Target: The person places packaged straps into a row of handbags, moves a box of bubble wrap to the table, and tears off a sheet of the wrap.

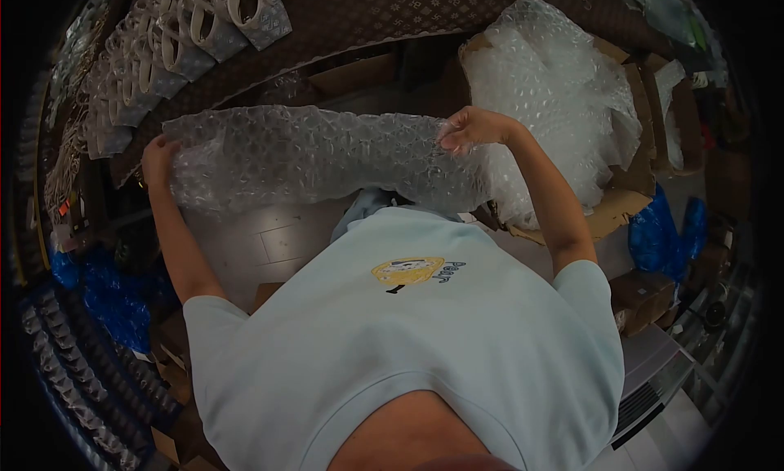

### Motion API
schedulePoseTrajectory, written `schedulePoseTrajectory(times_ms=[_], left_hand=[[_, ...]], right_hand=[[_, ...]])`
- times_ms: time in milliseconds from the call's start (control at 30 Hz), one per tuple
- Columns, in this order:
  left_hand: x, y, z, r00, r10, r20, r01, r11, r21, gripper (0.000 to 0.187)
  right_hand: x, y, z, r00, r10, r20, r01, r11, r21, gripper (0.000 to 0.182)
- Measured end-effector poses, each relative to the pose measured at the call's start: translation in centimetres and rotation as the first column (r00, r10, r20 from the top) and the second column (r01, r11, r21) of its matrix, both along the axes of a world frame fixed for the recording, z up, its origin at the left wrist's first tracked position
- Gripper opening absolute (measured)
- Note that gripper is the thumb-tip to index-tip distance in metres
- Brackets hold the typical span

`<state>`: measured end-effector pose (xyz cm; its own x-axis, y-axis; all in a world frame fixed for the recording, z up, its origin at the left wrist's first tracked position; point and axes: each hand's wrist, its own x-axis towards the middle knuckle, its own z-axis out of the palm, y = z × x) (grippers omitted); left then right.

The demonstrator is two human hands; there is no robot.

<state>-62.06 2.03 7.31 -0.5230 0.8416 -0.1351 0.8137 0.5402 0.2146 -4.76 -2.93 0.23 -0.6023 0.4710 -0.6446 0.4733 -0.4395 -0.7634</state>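
Observation:
A long strip of clear bubble wrap (318,153) is stretched sideways in front of my body, between both hands. My left hand (159,159) grips its left end with the fingers closed. Toward the other end, my right hand (474,131) pinches the upper edge between thumb and fingers. The strip hangs loosely and sags along its lower edge. Just right of my right hand stands an open cardboard box (625,203) heaped with more bubble wrap (551,95).
A brown patterned table (359,18) runs across the far side, with a row of light bags with handles (192,42) at its left. Blue plastic bags (114,299) lie at left, and another blue bag (657,234) at right. Tiled floor (261,238) shows below the strip.

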Motion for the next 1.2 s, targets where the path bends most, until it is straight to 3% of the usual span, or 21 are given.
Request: schedulePoseTrajectory(times_ms=[100,167,233,433,567,600,667,700,733,767,800,833,867,900,933,967,1000,1067,1133,1167,1200], left_hand=[[15.1,-1.5,6.1,0.866,-0.499,-0.005,0.486,0.841,0.236,0.06],[25.5,-4.7,5.4,0.458,-0.855,0.244,0.751,0.519,0.408,0.064],[32.2,-6.6,3.4,0.236,-0.863,0.447,0.847,0.409,0.341,0.054],[35.3,-5.9,-0.2,0.187,-0.772,0.608,0.96,0.276,0.055,0.021],[35.3,-5.4,-4.1,0.512,-0.82,0.255,0.831,0.548,0.092,0.021],[33.3,-3.6,-6.2,0.658,-0.718,0.229,0.723,0.687,0.076,0.024],[25.8,-0.6,-8.9,0.887,-0.429,0.168,0.427,0.903,0.052,0.03],[18.4,0.5,-13.8,0.935,-0.336,0.113,0.327,0.94,0.093,0.029],[11.8,-0.1,-14.8,0.95,-0.297,0.098,0.288,0.953,0.095,0.032],[-1.7,0.1,-23.0,0.643,-0.66,-0.39,0.619,0.747,-0.243,0.031],[-7.1,-1.6,-22.0,0.548,-0.643,-0.535,0.627,0.739,-0.246,0.025],[-7.6,-3.5,-18.1,0.82,-0.405,-0.404,0.343,0.913,-0.22,0.02],[-7.7,-5.0,-13.8,0.68,-0.587,-0.44,0.464,0.809,-0.361,0.027],[-6.4,-4.3,-11.4,0.68,-0.587,-0.44,0.466,0.809,-0.358,0.027],[-5.0,-4.1,-9.5,0.915,-0.295,-0.274,0.279,0.955,-0.096,0.031],[-3.7,-4.5,-8.0,1.0,0.011,-0.019,-0.009,0.994,0.106,0.036],[-2.5,-3.8,-7.2,0.996,-0.092,0.015,0.085,0.964,0.253,0.037],[3.5,-2.1,-2.5,0.929,-0.276,0.245,0.154,0.893,0.422,0.037],[10.3,-1.6,2.8,0.888,-0.315,0.336,0.146,0.884,0.445,0.033],[12.5,-1.5,4.1,0.866,-0.362,0.344,0.182,0.87,0.459,0.032],[14.1,-1.4,4.9,0.803,-0.414,0.428,0.193,0.861,0.47,0.031]], right_hand=[[-1.3,-0.2,1.4,0.997,-0.006,0.081,-0.003,0.993,0.116,0.015],[-2.2,-0.4,3.2,0.994,0.043,0.1,-0.062,0.978,0.198,0.015],[-3.6,-1.0,5.9,0.983,0.144,0.116,-0.184,0.814,0.55,0.016],[-2.6,-2.5,7.6,0.979,-0.031,0.203,-0.09,0.825,0.558,0.014],[-4.5,-5.2,7.8,0.988,-0.115,0.104,0.034,0.816,0.577,0.017],[-5.9,-7.5,9.7,0.918,-0.036,-0.394,0.195,0.908,0.371,0.019],[-4.2,-7.9,13.7,0.73,0.056,-0.681,0.179,0.946,0.27,0.021],[0.1,-7.9,15.3,0.833,0.148,-0.533,0.108,0.901,0.42,0.022],[5.5,-8.5,15.3,0.736,-0.092,-0.671,0.401,0.858,0.321,0.019],[11.3,-9.9,14.5,0.646,-0.406,-0.646,0.73,0.574,0.37,0.021],[14.1,-10.1,16.3,0.446,-0.529,-0.722,0.888,0.36,0.285,0.021],[15.8,-9.9,17.4,-0.089,-0.833,-0.546,0.929,-0.268,0.257,0.019],[17.8,-10.3,16.8,-0.094,-0.83,-0.549,0.926,-0.276,0.258,0.019],[19.7,-10.4,15.4,0.022,-0.877,-0.48,0.843,-0.241,0.48,0.017],[20.5,-9.8,14.5,0.127,-0.915,-0.383,0.716,-0.183,0.673,0.017],[19.1,-8.5,14.1,0.301,-0.952,-0.053,0.491,0.107,0.865,0.021],[16.6,-7.0,13.4,0.384,-0.873,0.299,0.194,0.393,0.899,0.029],[9.8,-4.2,11.3,0.383,-0.718,0.581,-0.28,0.509,0.814,0.042],[3.2,-2.1,9.3,0.755,-0.514,0.407,-0.352,0.206,0.913,0.054],[-1.6,-1.8,9.7,0.937,-0.334,0.097,0.013,0.314,0.949,0.064],[-5.4,-2.1,8.8,0.972,-0.212,0.1,-0.044,0.256,0.966,0.071]])
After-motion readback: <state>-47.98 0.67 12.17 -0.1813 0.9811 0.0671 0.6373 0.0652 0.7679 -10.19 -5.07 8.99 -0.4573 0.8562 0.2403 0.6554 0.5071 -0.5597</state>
